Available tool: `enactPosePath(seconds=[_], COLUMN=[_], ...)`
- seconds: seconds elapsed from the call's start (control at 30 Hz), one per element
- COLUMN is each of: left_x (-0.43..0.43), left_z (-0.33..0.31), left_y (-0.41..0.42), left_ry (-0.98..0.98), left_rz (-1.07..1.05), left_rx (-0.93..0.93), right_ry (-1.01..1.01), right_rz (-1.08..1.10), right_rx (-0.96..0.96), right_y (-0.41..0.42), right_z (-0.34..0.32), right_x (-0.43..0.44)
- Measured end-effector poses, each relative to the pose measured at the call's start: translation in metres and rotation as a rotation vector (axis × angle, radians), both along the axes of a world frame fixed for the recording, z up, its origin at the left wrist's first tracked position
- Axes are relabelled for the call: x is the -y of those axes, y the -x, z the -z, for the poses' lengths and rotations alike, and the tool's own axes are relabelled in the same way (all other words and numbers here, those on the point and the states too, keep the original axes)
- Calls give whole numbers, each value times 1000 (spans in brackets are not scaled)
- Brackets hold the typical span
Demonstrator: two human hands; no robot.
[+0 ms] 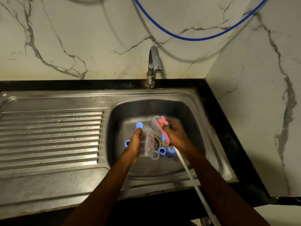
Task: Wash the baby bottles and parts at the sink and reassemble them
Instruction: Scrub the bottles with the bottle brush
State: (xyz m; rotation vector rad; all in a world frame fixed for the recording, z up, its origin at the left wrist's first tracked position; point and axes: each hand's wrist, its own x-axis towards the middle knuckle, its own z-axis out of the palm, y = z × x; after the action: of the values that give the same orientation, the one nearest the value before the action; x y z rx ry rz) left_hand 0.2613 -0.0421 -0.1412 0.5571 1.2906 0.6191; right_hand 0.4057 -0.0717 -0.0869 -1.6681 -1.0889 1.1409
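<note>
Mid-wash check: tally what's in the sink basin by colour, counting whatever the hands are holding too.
Blue bottle parts: 5, one partly hidden behind the brush
Clear bottles: 2, one in the left hand
Clear small round piece: 1
Pink brush: 1, in the right hand
Total: 9
</note>
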Motion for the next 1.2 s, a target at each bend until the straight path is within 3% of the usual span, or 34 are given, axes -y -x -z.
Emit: enactPosePath(seconds=[0.1, 0.23, 0.43, 0.53, 0.63, 0.77, 0.87, 1.0, 1.1, 1.2], left_x=[7, 17, 18, 19, 15, 14, 13, 4, 5, 3], left_z=[-24, -36, -20, -26, -21, -23, -25, -21, -21, -23], left_y=[-14, -31, -27, -28, -24, -25, -26, -23, -22, -22], left_ry=[-14, -75, -165, -154, -217, -236, -238, -206, -211, -217], left_rz=[-56, -139, -241, -277, -255, -225, -179, -225, -203, -208], left_rx=[132, 239, 109, 83, -6, -31, -31, -137, -173, -177], right_ry=[-76, -93, -200, -190, -191, -212, -184, -172, -150, -129], right_rz=[-69, -54, -275, -172, -274, -244, -336, -259, -355, -257], right_rx=[125, 453, 707, 665, 568, 568, 633, 631, 695, 642], right_y=[15, 22, 40, 31, 33, 32, 34, 36, 38, 32], right_z=[1, -2, -2, -1, -5, -5, -5, -10, -11, -9], right_x=[-1, -3, 8, -2, 6, 5, 1, -1, -2, -5])
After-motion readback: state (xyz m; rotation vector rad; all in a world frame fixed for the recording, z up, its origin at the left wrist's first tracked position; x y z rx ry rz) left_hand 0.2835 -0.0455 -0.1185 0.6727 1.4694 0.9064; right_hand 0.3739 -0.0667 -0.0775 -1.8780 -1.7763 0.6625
